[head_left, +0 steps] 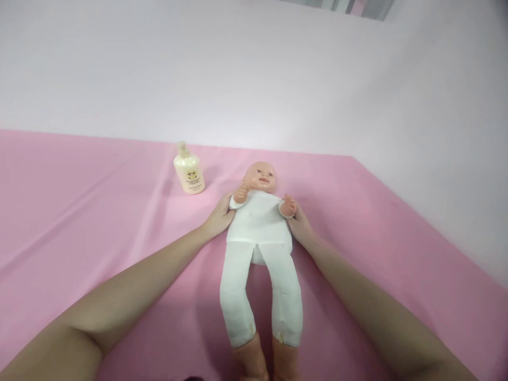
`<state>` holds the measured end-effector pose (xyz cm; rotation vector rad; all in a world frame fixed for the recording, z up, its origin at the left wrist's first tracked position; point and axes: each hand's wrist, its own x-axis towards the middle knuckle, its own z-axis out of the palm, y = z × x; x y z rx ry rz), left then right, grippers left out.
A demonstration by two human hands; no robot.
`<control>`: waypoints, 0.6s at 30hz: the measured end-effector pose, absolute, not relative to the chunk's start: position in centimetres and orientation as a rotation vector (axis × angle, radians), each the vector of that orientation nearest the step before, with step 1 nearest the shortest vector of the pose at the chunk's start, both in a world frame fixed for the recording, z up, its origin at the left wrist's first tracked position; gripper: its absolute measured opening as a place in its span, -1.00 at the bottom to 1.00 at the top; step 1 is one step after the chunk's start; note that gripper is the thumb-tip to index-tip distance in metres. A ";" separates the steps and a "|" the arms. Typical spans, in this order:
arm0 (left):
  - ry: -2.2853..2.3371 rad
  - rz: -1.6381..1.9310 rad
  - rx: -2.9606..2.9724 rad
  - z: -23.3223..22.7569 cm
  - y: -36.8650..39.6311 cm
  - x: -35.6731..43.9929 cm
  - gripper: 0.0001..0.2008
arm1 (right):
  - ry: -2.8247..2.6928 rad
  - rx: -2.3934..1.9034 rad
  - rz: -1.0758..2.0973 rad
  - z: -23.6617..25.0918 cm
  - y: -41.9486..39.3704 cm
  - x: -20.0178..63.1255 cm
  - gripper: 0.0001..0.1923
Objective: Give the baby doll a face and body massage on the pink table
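Frame centre: doll (260, 233) supine on pink sheet (79, 211), feet toward lower edge. Left hand (219, 216) and right hand (300, 225) clasp its torso sides below the arms, fingers partly hidden. Upper left of doll: cream bottle (189, 169), upright, apart.

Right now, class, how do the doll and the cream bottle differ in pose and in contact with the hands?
The doll lies flat on its back; the bottle stands upright. The left hand and right hand press the doll's sides, while the bottle stands apart, untouched. Both rest on the pink sheet.
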<state>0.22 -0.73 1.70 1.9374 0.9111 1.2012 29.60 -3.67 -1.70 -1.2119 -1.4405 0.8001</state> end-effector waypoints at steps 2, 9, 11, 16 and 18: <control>0.894 1.199 1.934 1.7 -0.7 0.2 -0.56 | -1.433 -1.200 0.802 -1.8 -3.6 29.6 -0.49; 0.918 1.201 1.929 1.5 -0.6 0.1 -0.53 | -1.438 -1.195 0.808 -1.7 -3.7 29.5 -0.48; 0.913 1.204 1.929 1.5 -0.6 0.1 -0.52 | -1.437 -1.190 0.811 -1.6 -3.7 29.4 -0.47; 0.917 1.202 1.928 1.5 -0.6 0.1 -0.53 | -1.422 -1.186 0.822 -1.7 -3.6 29.4 -0.44; 0.900 1.198 1.932 1.5 -0.6 0.1 -0.54 | -1.419 -1.178 0.823 -1.8 -3.5 29.4 -0.44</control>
